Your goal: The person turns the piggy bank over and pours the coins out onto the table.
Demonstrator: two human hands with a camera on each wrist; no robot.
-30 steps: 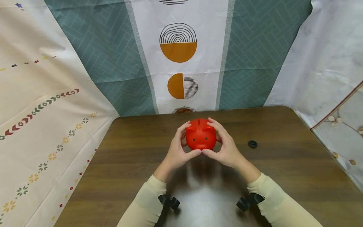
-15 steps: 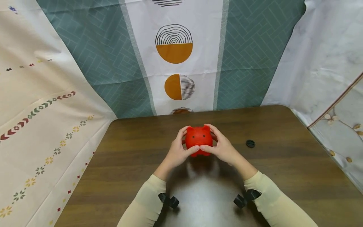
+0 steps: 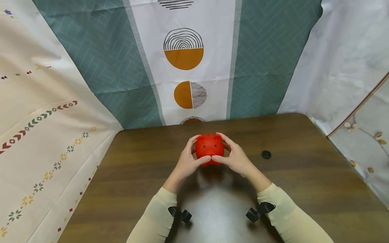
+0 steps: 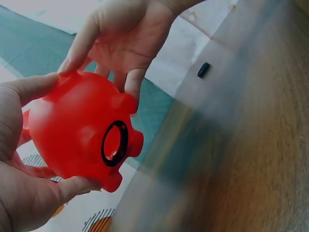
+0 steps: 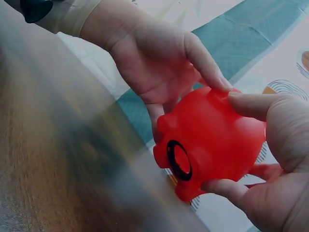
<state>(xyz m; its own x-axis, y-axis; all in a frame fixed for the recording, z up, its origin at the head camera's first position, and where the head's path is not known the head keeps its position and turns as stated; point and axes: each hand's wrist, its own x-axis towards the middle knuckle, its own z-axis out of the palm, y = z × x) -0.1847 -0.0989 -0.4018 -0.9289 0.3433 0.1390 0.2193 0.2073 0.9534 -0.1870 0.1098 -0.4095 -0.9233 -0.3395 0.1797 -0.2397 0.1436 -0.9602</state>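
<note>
A red piggy bank [image 3: 209, 148] is raised above the table, its face with two dark eyes toward me. My left hand [image 3: 187, 161] and right hand [image 3: 236, 158] grip it from both sides, the thumbs meeting at the snout and the fingers curled round behind. In the left wrist view, the underside of the piggy bank [image 4: 79, 123] shows stubby feet and an open round hole with a black rim [image 4: 114, 143]. The same black rim [image 5: 179, 160] appears in the right wrist view. On the table to the right lies a round black plug [image 3: 266, 154] with a bar across it.
The brown wooden table [image 3: 146, 189] spreads beneath both arms. Patterned cloth [image 3: 194, 77] hangs behind its far edge, with more cloth along the left and right sides. Each forearm carries a black wrist camera [image 3: 185, 216].
The piggy bank has tilted back: its top coin slot was visible earlier, and now the face points up more with the feet showing below. Both hands keep their grip. The head view has shifted slightly.
</note>
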